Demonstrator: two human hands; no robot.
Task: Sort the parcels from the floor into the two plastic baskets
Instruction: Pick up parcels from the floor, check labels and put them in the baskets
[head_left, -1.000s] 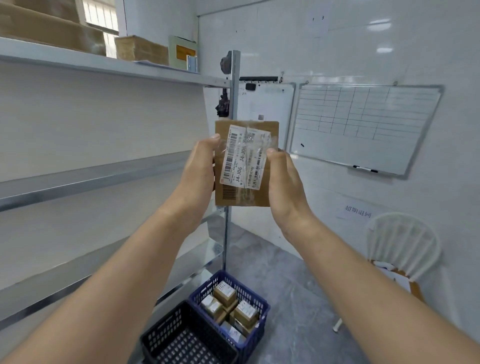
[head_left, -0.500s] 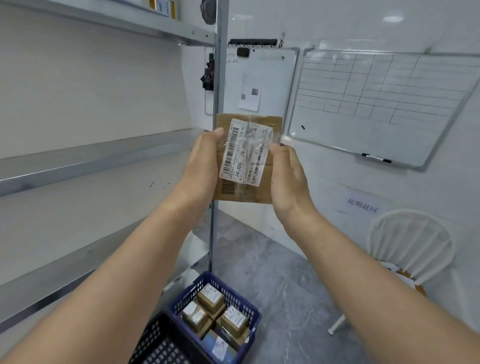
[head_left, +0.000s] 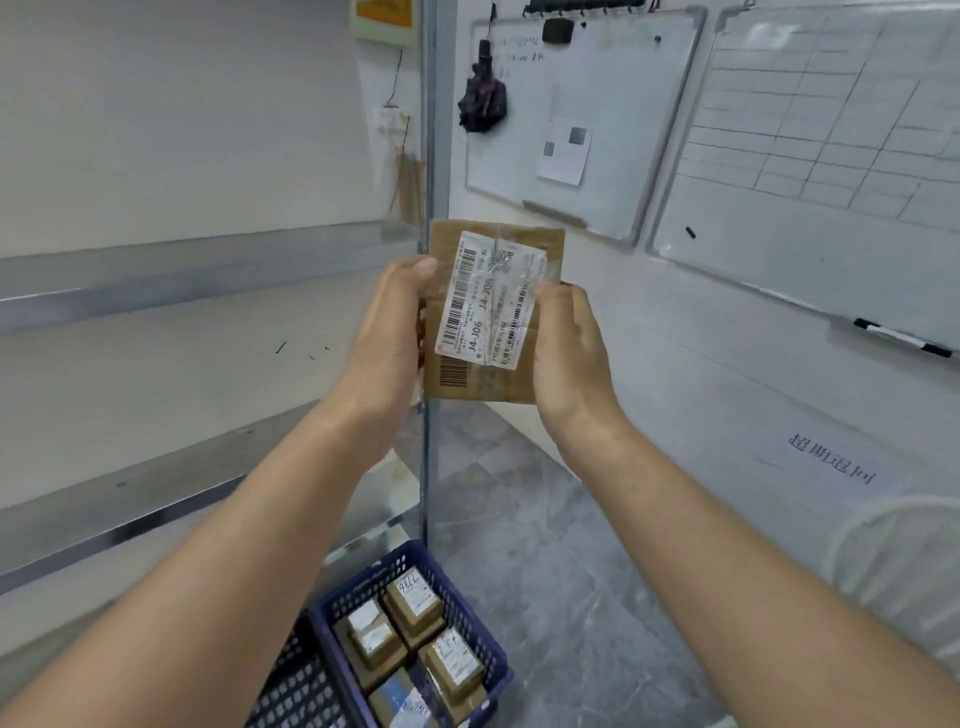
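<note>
Both forearms (head_left: 249, 545) are bare; the thumbnail (head_left: 427, 264) on the left grip (head_left: 387, 327) is short.

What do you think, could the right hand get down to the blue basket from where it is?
Probably yes. The right hand grips the parcel together with the left hand, but the blue basket sits open-topped on the floor below, with nothing between; the person would likely need to bend.

fingers of left hand (head_left: 388, 332) and right hand (head_left: 572, 353) hidden behind the parcel (head_left: 494, 382), black basket (head_left: 298, 691) below the parcel cut by bottom edge, possibly a white chair (head_left: 893, 561) to its lower right, cropped
</note>
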